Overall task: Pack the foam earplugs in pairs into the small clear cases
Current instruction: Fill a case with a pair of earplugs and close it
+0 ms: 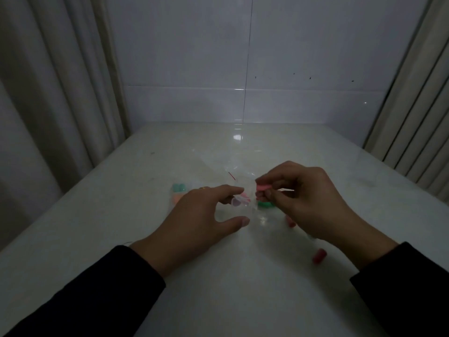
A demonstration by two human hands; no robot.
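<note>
Dark sleeves (80, 285) fill the bottom corners at 7 and 5 o'clock, over a pale glossy table (243, 300). From 7 o'clock the left hand (194, 220) reaches to the centre, forefinger and thumb spread around a small clear case (239, 201) that already shows something pink inside; whether they truly grip it is hard to tell. Opposite, the right hand (303, 200) has its fingers curled, pinching a pink earplug (263, 187) just beside the case mouth. By my reading, the step is loading this case; next, the plug must be steered into the mouth while the case is kept steady. Loose plugs: red (319, 256) at 5 o'clock, green (264, 204) half hidden under the right fingers. At 10 o'clock, blurred teal and orange shapes (178, 192) may be filled cases. Dim light swallows the clear plastic edges.
</note>
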